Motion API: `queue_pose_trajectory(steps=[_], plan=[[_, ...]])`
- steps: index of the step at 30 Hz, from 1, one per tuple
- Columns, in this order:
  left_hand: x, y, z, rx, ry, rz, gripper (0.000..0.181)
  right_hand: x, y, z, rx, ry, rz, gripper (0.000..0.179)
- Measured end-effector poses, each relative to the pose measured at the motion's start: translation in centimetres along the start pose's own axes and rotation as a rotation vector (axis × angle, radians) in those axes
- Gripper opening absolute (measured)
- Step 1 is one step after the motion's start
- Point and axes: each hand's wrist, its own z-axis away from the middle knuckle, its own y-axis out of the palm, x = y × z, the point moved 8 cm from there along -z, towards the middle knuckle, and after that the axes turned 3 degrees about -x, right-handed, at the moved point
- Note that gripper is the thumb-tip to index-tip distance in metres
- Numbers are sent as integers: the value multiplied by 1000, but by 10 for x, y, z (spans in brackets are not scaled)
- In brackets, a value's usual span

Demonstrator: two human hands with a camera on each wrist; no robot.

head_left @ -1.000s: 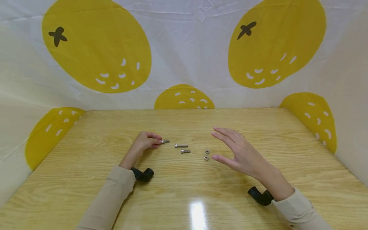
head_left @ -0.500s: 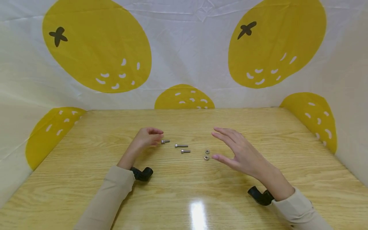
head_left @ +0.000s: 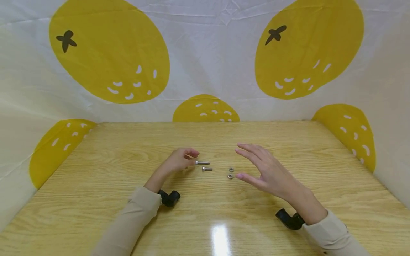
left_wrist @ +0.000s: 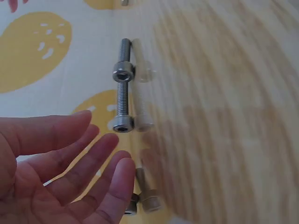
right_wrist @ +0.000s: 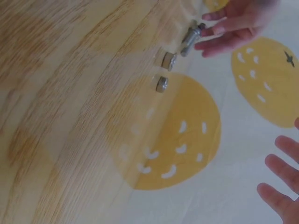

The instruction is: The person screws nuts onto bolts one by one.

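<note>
My left hand (head_left: 180, 160) hovers by the head of a longer silver socket-head bolt (head_left: 203, 163). Its fingers are loosely bent, and the left wrist view shows a gap between them and that bolt (left_wrist: 122, 105). Nearer me lies a shorter bolt (head_left: 207, 169). A third bolt (left_wrist: 132, 205) is mostly covered by the fingers in the left wrist view and hidden behind the hand in the head view. To the right, two hex nuts (head_left: 231, 169) lie one behind the other. Beside them my right hand (head_left: 267, 172) is held with fingers spread, holding nothing.
The wooden table (head_left: 205, 209) reaches back to a white cloth (head_left: 211, 64) with yellow fruit prints. A black curved piece sits at each wrist, one at the left (head_left: 169, 198) and one at the right (head_left: 289, 218).
My left hand pinched the third bolt a second ago, let it go and lifted off. Since then it has moved right, toward the longer bolt. The right hand has stayed put.
</note>
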Motion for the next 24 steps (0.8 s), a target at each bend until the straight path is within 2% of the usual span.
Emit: queue_pose_trajectory(steps=[8,15,24], plan=[[10,7,-8,31,-70,3,31,0,1,0,4,0,2,65],[8,8,-8,-3,-66,-57,19,0,3,0,13,8,0,65],[10,7,-7,-40,-108,-77,11,-1,4,1,11,18,-6,62]])
